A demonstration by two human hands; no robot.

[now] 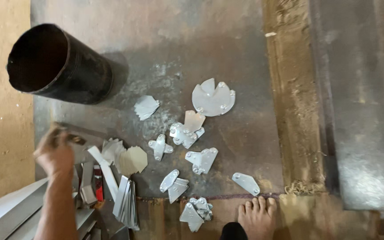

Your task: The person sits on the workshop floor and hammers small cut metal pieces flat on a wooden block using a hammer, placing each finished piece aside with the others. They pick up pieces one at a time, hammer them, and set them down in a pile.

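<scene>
Head view | left hand [55,151] blurred, grip unclear | right hand unseen | metal strips [125,200] cut off

No signs or screens in view; only a small red flat item [98,189], poss. a pack w/ label, lies among metal strips at lower left, too blurred to confirm.

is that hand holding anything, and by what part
Cannot be told: the left hand is blurred, closed over the flat metal strips. The right hand is out of view.
</scene>
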